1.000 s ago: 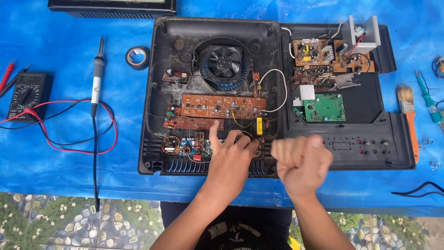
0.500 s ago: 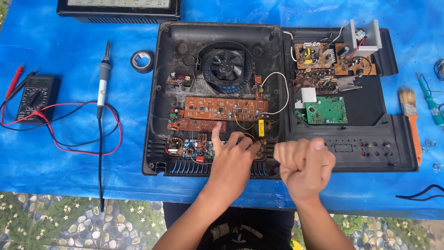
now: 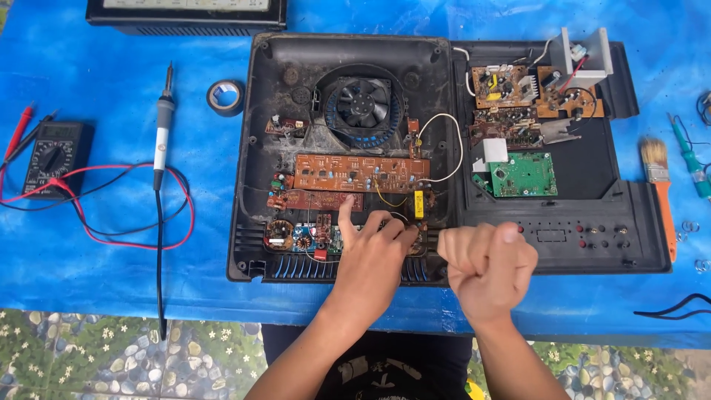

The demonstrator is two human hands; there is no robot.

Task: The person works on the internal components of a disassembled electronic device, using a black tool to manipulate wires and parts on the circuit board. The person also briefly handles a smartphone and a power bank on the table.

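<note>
An opened black appliance casing (image 3: 255, 185) lies on a blue sheet, with a fan (image 3: 364, 104) and brown circuit boards (image 3: 361, 172) inside. My left hand (image 3: 372, 255) rests flat on the lower boards, index finger stretched up toward a small brown board, holding nothing. My right hand (image 3: 487, 268) hovers as a closed fist over the casing's front edge, beside the black control panel (image 3: 570, 238); nothing shows in it. The opened lid half on the right carries a green board (image 3: 523, 175) and more brown boards (image 3: 529, 87).
A soldering iron (image 3: 162, 126), a roll of black tape (image 3: 225, 97) and a multimeter (image 3: 50, 156) with red and black leads lie at the left. A paintbrush (image 3: 658, 189) and a green screwdriver (image 3: 689, 159) lie at the right. A black box (image 3: 185, 15) sits at the top. Patterned floor shows below.
Both hands stay in almost the same place; my right fist has shifted slightly. The view has drifted a little.
</note>
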